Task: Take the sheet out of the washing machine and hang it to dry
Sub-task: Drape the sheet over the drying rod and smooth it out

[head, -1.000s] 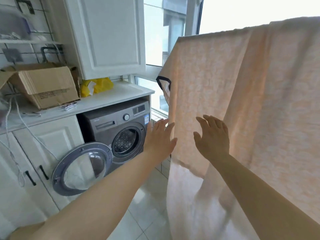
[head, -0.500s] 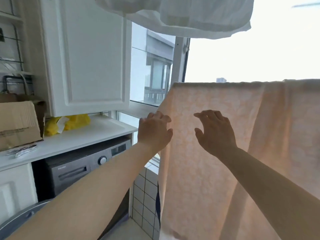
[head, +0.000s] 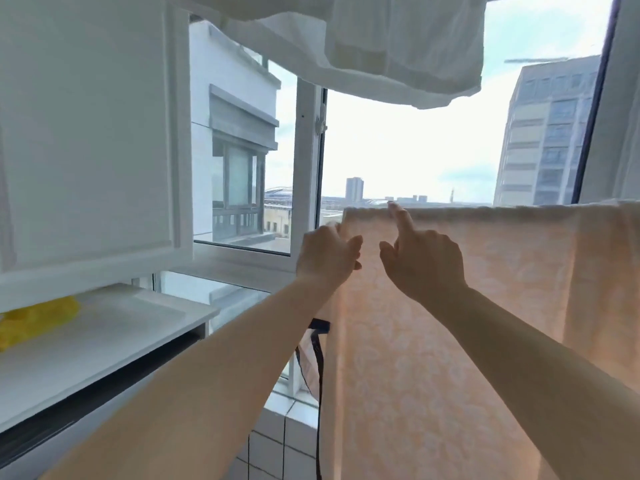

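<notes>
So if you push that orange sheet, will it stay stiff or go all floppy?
Probably floppy: the sheet drapes in soft folds. It looks thin and likely light, since daylight glows through it. It could slide sideways where the left hand pinches its edge.

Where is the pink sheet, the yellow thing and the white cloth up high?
pink sheet [head: 433, 341], head view, middle of its hanging front.
yellow thing [head: 31, 322], head view, its middle, on the white counter.
white cloth [head: 398, 46], head view, its hanging middle.

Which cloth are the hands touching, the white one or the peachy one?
The peach sheet hanging in front of the window. The white cloth hangs overhead, above both hands and untouched.
</notes>
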